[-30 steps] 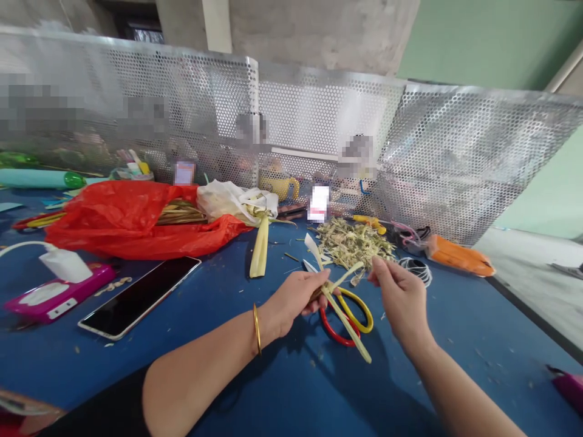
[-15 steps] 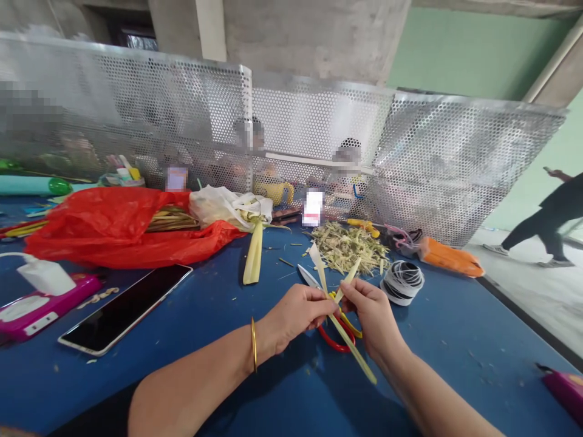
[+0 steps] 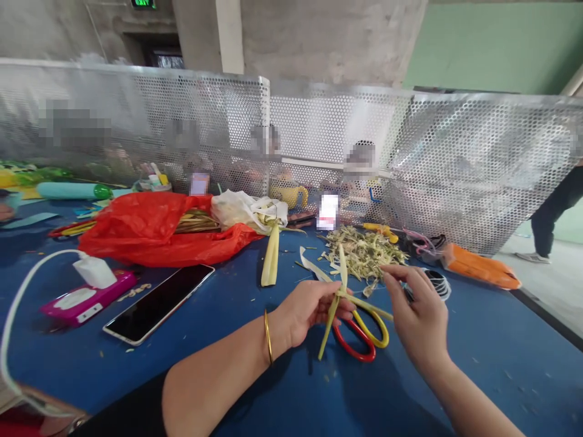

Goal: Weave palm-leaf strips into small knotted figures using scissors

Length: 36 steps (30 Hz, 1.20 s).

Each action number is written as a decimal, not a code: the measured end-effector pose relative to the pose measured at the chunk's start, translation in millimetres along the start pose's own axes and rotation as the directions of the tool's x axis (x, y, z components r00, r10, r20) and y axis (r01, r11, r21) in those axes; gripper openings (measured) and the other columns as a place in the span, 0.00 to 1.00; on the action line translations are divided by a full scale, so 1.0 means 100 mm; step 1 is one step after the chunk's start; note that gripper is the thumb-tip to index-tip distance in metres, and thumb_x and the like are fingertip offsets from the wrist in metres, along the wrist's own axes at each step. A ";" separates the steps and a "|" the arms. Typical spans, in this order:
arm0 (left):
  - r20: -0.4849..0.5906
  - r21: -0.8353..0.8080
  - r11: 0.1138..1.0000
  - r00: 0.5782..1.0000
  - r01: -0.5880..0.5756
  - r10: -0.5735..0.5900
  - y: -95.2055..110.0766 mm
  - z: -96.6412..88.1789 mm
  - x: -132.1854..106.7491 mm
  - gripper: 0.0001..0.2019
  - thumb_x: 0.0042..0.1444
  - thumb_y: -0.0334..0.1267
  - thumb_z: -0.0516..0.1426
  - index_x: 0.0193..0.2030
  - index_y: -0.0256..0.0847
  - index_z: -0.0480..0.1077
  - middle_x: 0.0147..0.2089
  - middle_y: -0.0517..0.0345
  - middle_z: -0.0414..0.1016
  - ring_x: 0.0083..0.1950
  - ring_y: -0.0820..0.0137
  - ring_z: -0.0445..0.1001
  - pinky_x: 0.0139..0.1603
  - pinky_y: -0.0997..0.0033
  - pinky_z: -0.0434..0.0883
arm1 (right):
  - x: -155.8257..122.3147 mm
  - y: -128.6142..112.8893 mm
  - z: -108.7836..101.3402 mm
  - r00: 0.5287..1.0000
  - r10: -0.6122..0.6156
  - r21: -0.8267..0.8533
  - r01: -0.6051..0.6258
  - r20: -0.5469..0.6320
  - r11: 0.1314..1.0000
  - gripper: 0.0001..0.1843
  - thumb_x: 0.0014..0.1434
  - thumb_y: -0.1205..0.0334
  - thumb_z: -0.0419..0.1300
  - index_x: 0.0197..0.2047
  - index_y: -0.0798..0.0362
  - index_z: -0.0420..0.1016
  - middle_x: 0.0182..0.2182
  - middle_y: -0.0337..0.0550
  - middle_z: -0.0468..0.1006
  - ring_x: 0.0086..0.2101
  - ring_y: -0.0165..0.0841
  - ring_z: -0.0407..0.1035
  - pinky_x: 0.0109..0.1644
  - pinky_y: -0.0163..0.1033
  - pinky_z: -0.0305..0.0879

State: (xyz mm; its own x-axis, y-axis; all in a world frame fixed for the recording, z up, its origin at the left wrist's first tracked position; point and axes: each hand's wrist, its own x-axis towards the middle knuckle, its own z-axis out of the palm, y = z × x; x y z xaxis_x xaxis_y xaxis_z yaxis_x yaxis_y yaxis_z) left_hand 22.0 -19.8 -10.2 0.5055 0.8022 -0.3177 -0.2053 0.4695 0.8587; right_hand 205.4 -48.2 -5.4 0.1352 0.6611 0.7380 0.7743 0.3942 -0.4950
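My left hand (image 3: 307, 309) pinches crossed pale green palm leaf strips (image 3: 339, 291) above the blue table (image 3: 237, 303). One strip points up, another hangs down toward me, a third runs right. My right hand (image 3: 416, 315) hovers just right of the strips with fingers loosely curled and apart, holding nothing I can see. Under the strips lie scissors (image 3: 359, 334) with one red and one yellow handle loop. A gold bangle sits on my left wrist.
A heap of leaf trimmings (image 3: 364, 252), a coil of wire (image 3: 437, 282), an orange tool (image 3: 480, 267), a loose leaf strip (image 3: 272, 261), a red plastic bag (image 3: 155, 233) with leaves, a phone (image 3: 159, 301) and a pink device (image 3: 88, 297). Perforated metal screen (image 3: 319, 127) behind; a person stands at right.
My right hand has let go of the strips and drawn back to the right. The strips have been turned in my left hand, the long end now hanging toward me.
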 end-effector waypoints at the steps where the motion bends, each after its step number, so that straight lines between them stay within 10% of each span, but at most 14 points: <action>1: -0.008 -0.038 0.999 1.000 -0.010 0.010 0.02 -0.01 0.01 0.11 0.55 0.39 0.56 0.37 0.33 0.76 0.34 0.50 0.78 0.33 0.70 0.77 0.35 0.73 0.70 | -0.02 -0.05 -0.03 0.982 -0.189 -0.092 0.190 0.011 0.978 0.08 0.61 0.63 0.54 0.39 0.52 0.75 0.34 0.44 0.77 0.38 0.36 0.70 0.46 0.43 0.59; 4: -0.016 -0.100 0.992 0.997 -0.076 0.074 0.05 -0.04 0.02 0.07 0.50 0.31 0.58 0.34 0.32 0.76 0.36 0.49 0.78 0.34 0.71 0.76 0.38 0.74 0.71 | -0.10 -0.21 -0.03 0.741 -0.609 -0.166 0.663 0.283 0.730 0.12 0.62 0.70 0.52 0.45 0.54 0.74 0.30 0.43 0.76 0.32 0.34 0.69 0.45 0.44 0.57; 6: 0.009 -0.103 0.989 0.994 -0.105 0.107 0.04 -0.04 0.02 0.06 0.48 0.30 0.59 0.33 0.32 0.76 0.35 0.50 0.78 0.34 0.73 0.75 0.36 0.76 0.69 | -0.14 -0.26 0.02 0.578 -0.677 -0.137 0.797 0.456 0.589 0.15 0.63 0.72 0.48 0.49 0.57 0.72 0.30 0.44 0.76 0.33 0.34 0.68 0.46 0.44 0.57; 8: 0.026 -0.086 0.990 0.994 -0.108 0.110 0.02 -0.03 0.02 0.05 0.47 0.31 0.62 0.32 0.32 0.77 0.34 0.51 0.77 0.33 0.75 0.73 0.35 0.78 0.68 | -0.16 -0.26 0.08 0.529 -0.658 -0.146 0.826 0.536 0.545 0.16 0.64 0.73 0.46 0.48 0.58 0.71 0.31 0.45 0.75 0.34 0.35 0.68 0.47 0.45 0.56; 16: -0.039 -0.074 0.987 0.989 -0.146 0.143 -0.07 0.04 0.05 0.07 0.42 0.34 0.65 0.27 0.32 0.76 0.29 0.52 0.76 0.29 0.75 0.71 0.33 0.76 0.67 | -0.27 -0.19 0.18 0.649 -0.606 -0.015 0.688 0.460 0.726 0.15 0.67 0.67 0.47 0.29 0.55 0.67 0.25 0.41 0.71 0.29 0.32 0.64 0.41 0.41 0.56; 25: -0.083 -0.098 0.983 0.985 -0.156 0.148 -0.05 0.04 0.02 0.08 0.41 0.33 0.66 0.27 0.32 0.74 0.27 0.54 0.75 0.28 0.74 0.71 0.33 0.75 0.68 | -0.27 -0.29 0.13 0.643 -0.620 0.023 0.685 0.449 0.728 0.10 0.66 0.66 0.48 0.36 0.53 0.69 0.26 0.40 0.73 0.29 0.33 0.66 0.42 0.41 0.58; 29: -0.078 -0.108 0.983 0.987 -0.150 0.142 0.03 -0.02 0.04 0.05 0.45 0.34 0.62 0.26 0.32 0.73 0.25 0.55 0.73 0.28 0.74 0.71 0.35 0.72 0.70 | -0.17 -0.23 0.07 0.846 -0.443 -0.188 0.507 0.298 0.841 0.15 0.66 0.58 0.50 0.52 0.56 0.65 0.36 0.49 0.76 0.36 0.38 0.69 0.42 0.42 0.60; 36: -0.074 0.076 0.982 0.981 -0.176 0.181 0.00 -0.02 0.05 0.10 0.47 0.38 0.62 0.25 0.35 0.68 0.18 0.64 0.64 0.19 0.79 0.62 0.22 0.76 0.61 | -0.19 -0.16 0.15 0.862 -0.184 -0.218 0.317 0.472 0.923 0.18 0.67 0.59 0.46 0.24 0.50 0.60 0.17 0.35 0.66 0.21 0.30 0.61 0.30 0.34 0.55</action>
State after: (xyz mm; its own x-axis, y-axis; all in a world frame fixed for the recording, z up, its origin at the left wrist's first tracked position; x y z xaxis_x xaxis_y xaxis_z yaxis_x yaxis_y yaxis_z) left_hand 23.0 -15.4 -12.7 0.3967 0.8990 -0.1855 -0.2271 0.2919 0.9291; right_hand 181.3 -57.0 -18.4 -0.3178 0.7985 0.5113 0.8925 0.4339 -0.1229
